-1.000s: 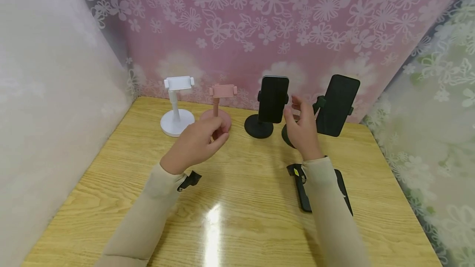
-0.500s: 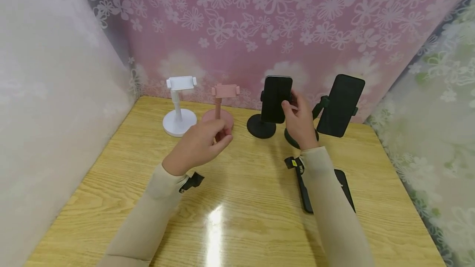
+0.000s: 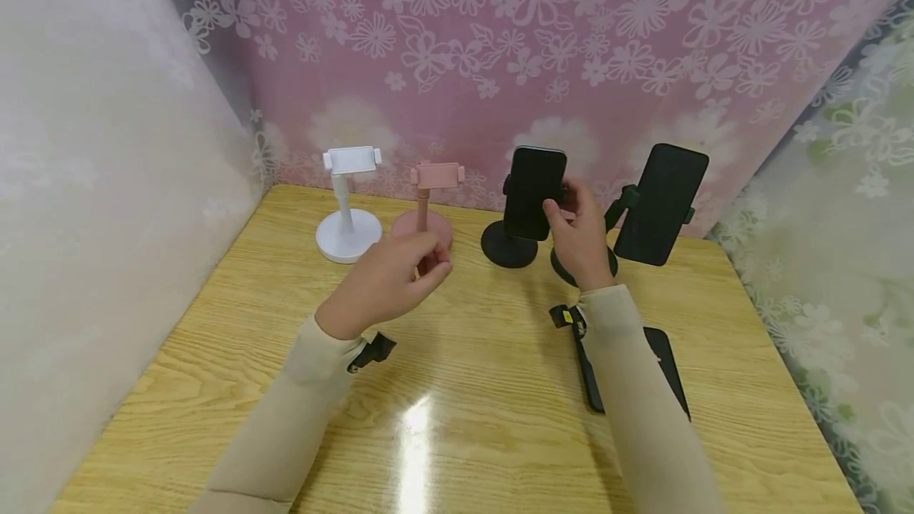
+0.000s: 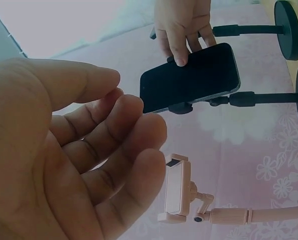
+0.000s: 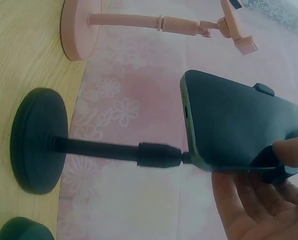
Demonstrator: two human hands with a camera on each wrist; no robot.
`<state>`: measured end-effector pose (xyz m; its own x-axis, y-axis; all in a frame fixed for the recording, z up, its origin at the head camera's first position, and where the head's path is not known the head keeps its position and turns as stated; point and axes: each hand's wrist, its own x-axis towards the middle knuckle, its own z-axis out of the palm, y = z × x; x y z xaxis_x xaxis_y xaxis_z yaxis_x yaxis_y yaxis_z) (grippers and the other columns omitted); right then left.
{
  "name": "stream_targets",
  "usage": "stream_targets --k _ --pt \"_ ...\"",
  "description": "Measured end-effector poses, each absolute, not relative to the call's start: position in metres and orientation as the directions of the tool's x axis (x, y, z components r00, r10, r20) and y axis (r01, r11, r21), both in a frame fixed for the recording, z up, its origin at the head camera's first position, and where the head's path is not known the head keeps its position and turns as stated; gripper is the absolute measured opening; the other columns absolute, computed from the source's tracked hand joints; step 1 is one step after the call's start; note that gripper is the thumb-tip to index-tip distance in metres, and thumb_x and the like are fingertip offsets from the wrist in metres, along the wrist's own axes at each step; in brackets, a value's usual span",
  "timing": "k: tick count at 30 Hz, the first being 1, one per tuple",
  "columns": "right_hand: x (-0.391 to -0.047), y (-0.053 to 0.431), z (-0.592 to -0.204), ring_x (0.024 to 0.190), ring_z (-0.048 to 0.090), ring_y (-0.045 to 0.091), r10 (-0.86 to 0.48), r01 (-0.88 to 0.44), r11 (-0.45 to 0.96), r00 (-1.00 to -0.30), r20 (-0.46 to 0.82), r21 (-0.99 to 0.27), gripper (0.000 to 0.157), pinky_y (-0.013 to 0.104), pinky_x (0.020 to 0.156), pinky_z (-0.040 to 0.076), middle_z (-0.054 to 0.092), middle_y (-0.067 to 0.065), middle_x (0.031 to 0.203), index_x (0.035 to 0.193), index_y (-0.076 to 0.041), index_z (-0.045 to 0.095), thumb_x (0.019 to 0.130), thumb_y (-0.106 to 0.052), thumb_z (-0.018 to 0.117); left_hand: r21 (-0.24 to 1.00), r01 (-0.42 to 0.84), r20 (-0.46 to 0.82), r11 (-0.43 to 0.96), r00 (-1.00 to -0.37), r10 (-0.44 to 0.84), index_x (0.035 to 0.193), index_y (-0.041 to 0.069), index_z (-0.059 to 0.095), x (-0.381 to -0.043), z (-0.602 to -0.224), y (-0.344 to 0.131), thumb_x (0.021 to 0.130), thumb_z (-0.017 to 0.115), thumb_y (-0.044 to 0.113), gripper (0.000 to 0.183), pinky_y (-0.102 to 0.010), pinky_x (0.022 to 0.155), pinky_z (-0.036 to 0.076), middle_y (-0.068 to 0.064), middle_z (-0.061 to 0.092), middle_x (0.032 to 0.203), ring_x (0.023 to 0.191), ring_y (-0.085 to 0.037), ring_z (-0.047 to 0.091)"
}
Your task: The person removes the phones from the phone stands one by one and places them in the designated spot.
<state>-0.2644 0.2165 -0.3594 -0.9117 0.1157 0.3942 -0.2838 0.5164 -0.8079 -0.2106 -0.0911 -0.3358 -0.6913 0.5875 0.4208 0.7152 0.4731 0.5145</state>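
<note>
My right hand (image 3: 580,240) pinches the right edge of a smartphone (image 3: 534,189), its thumb on the dark screen and its fingers behind. That smartphone sits upright, a little tilted, in the clamp of a black phone stand (image 3: 508,252). The right wrist view shows the hand at the phone (image 5: 229,120) beside the clamp. Loosely curled and holding nothing, my left hand (image 3: 385,280) hovers in front of a pink phone stand (image 3: 438,175). In the left wrist view, this left hand (image 4: 88,150) has thumb and fingertips near each other.
A white phone stand (image 3: 350,236) stands at the left with a bare clamp. Behind my right hand, a dark green phone stand (image 3: 628,195) bears another smartphone (image 3: 661,205). A flat black thing (image 3: 667,363) lies on the wooden table (image 3: 485,403), partly under my right forearm.
My right hand has moved left from beside the black stand onto the smartphone's edge and now pinches it. My left hand has hardly moved; the whole view has shifted slightly.
</note>
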Motion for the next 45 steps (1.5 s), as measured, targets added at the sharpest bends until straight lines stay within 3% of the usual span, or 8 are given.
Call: stream_targets --k 13,22,27,35,45 --pt "-0.261 0.214 -0.361 0.11 0.062 0.027 0.135 -0.247 0.488 -0.926 0.352 -0.837 0.041 0.043 0.102 0.05 0.062 0.015 0.123 0.136 -0.003 0.056 0.106 -0.03 0.062 0.514 0.708 0.416 0.484 -0.7 0.581 0.094 0.019 0.06 -0.211 -0.337 -0.09 0.104 0.064 0.021 0.01 -0.027 0.059 0.047 0.011 0.059 0.079 0.066 -0.006 0.052" --pt "-0.248 0.202 -0.371 0.095 0.067 0.014 0.114 -0.326 0.444 -0.903 0.414 -0.835 0.028 0.02 0.081 0.055 0.067 0.012 0.108 0.11 -0.003 0.059 0.099 -0.025 0.071 0.51 0.708 0.409 0.488 -0.699 0.587 0.094 0.021 0.059 -0.211 -0.336 -0.09 0.104 0.064 0.022 0.011 -0.027 0.057 0.045 0.012 0.057 0.076 0.062 -0.007 0.05" --pt "-0.242 0.192 -0.377 0.095 0.069 0.011 0.15 -0.403 0.384 -0.861 0.486 -0.831 0.022 0.021 0.08 0.057 0.067 0.01 0.105 0.107 -0.001 0.059 0.098 -0.017 0.071 0.514 0.7 0.404 0.495 -0.707 0.581 0.1 0.018 0.059 -0.211 -0.336 -0.091 0.104 0.063 0.024 0.008 -0.027 0.058 0.046 0.011 0.059 0.079 0.063 -0.006 0.051" --pt "-0.216 0.176 -0.37 0.082 0.065 0.012 0.204 -0.447 0.309 -0.831 0.517 -0.84 0.02 0.019 0.071 0.053 0.061 -0.002 0.092 0.099 0.005 0.054 0.097 -0.007 0.07 0.544 0.692 0.407 0.474 -0.712 0.572 0.111 0.015 0.051 -0.21 -0.334 -0.09 0.104 0.063 0.023 0.016 -0.029 0.059 0.047 0.008 0.061 0.084 0.066 -0.008 0.053" --pt "-0.177 0.156 -0.373 0.081 0.065 0.011 0.13 -0.434 0.298 -0.864 0.486 -0.85 0.019 0.02 0.078 0.056 0.065 0.014 0.098 0.098 0.006 0.055 0.093 -0.001 0.072 0.564 0.69 0.442 0.454 -0.716 0.541 0.124 0.012 0.055 -0.208 -0.334 -0.091 0.102 0.068 0.021 0.028 -0.027 0.06 0.05 0.006 0.062 0.087 0.066 -0.007 0.055"
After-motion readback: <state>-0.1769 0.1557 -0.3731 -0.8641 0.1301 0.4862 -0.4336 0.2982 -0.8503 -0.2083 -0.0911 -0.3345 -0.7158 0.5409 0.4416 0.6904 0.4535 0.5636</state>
